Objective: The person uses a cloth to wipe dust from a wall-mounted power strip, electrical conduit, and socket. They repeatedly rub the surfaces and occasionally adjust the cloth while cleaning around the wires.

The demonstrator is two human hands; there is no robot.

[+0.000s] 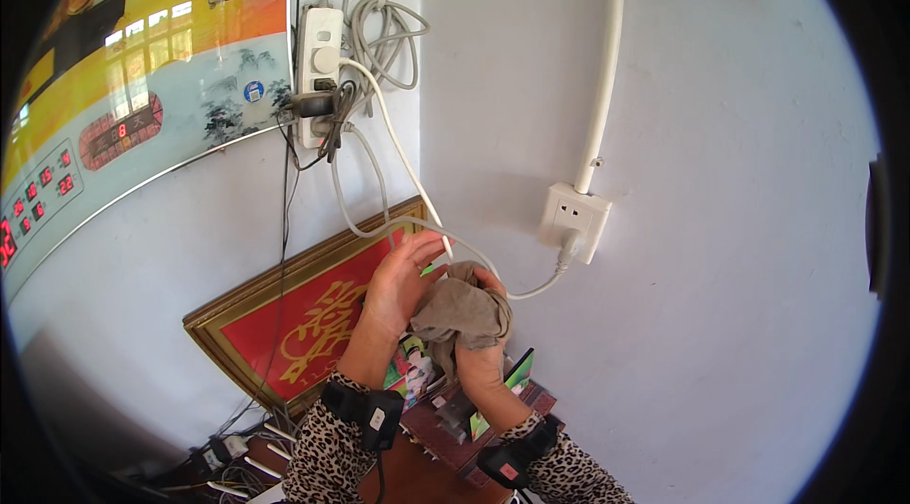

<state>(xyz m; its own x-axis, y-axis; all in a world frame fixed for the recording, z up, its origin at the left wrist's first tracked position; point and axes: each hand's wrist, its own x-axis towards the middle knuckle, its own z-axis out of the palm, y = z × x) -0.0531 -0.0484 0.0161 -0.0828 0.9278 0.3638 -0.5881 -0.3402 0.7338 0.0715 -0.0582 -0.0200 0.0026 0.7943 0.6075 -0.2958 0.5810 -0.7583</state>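
Note:
My right hand (483,355) is closed on a bunched grey-brown cloth (462,312), whose folds cover most of its fingers. Close to the left of the cloth, my left hand (402,283) is raised with fingers spread, beside a white cable (398,141); whether its fingertips touch the cable cannot be told. The white cable runs down from a power strip (310,70) on the wall. A grey cable (469,244) passes just above both hands to a plug in the wall socket (577,219). Behind my left hand leans a red framed picture (313,326) with gold characters.
A glossy wall panel (242,98) with a digital clock fills the upper left. Coiled grey cable (384,42) hangs by the power strip. Below are a dark red box (441,429), a small upright picture (522,372) and a white-antenna device (263,467) among tangled cables. A white conduit (604,70) climbs the wall.

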